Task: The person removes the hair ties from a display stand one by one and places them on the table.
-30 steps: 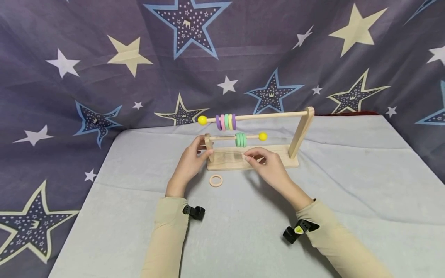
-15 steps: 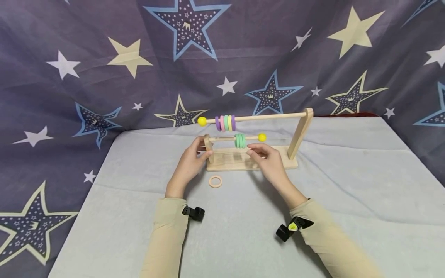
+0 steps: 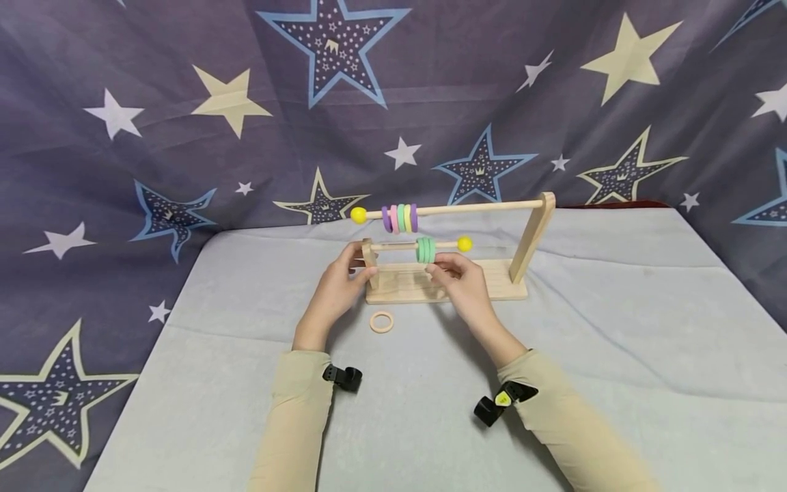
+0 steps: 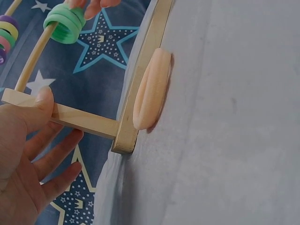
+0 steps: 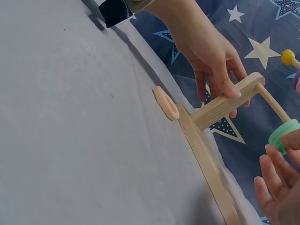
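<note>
A wooden stand [image 3: 406,294] holds two rods on posts of differing height. My left hand [image 3: 332,285] grips the short post [image 4: 84,118] on the left, thumb on one side and fingers on the other. Several green rings [image 3: 425,250] hang together on the lower rod, which ends in a yellow ball [image 3: 464,244]. My right hand [image 3: 465,281] pinches at these rings from their right side, thumb and forefinger at the rim; the right wrist view shows its other fingers [image 5: 276,176] loosely bent. A plain wooden ring [image 4: 152,93] lies on the cloth in front of the base.
Above, the longer rod [image 3: 479,206] carries purple, pink, green and yellow rings [image 3: 401,218] near its own yellow ball [image 3: 359,215]. It runs to the tall post [image 3: 532,236] at right. A star-patterned curtain [image 3: 184,157] hangs behind the cloth-covered table [image 3: 615,328].
My right hand has risen from in front of the base and moved left to the green rings on the lower rod. The left hand keeps its grip on the short post.
</note>
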`<control>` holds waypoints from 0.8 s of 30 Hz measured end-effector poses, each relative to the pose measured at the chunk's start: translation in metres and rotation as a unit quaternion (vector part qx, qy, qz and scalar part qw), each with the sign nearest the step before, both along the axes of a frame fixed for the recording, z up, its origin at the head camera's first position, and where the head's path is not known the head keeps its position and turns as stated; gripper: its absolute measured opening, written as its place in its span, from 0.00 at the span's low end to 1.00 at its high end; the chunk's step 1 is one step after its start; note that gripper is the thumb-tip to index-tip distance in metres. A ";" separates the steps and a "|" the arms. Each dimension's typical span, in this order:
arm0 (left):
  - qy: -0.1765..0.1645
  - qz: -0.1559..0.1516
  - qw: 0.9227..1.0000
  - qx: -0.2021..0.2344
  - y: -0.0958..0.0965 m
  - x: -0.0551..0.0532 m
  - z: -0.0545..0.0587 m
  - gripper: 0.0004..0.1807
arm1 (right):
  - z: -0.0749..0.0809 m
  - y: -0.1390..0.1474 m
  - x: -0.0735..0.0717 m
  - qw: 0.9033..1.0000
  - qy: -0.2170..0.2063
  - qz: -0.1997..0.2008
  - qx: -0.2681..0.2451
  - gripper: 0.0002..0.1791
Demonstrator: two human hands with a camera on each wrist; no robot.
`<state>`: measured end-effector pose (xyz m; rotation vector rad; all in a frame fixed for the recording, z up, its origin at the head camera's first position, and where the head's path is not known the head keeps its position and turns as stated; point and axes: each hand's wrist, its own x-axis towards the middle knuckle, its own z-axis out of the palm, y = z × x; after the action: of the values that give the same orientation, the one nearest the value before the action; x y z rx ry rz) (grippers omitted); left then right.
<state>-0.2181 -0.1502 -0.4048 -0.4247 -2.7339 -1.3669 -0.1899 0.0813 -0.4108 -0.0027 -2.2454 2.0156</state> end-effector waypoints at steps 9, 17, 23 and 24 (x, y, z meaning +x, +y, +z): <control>-0.004 0.001 1.000 -0.005 0.000 0.000 -0.001 0.26 | 0.001 0.001 0.002 0.999 0.019 -0.036 0.002 0.12; -0.006 0.004 1.000 -0.006 0.000 0.000 0.000 0.26 | 0.002 0.009 0.006 0.997 0.048 -0.050 0.032 0.10; -0.004 0.001 1.000 -0.008 0.000 0.000 0.001 0.27 | 0.006 0.017 0.008 0.994 0.067 -0.059 0.063 0.09; -0.004 0.001 1.000 -0.008 0.000 0.000 0.001 0.27 | 0.006 0.018 0.008 0.994 0.070 -0.059 0.064 0.09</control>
<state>-0.2177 -0.1499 -0.4035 -0.4196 -2.7534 -1.3497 -0.1817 0.0993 -0.4045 0.0167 -2.2278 1.7527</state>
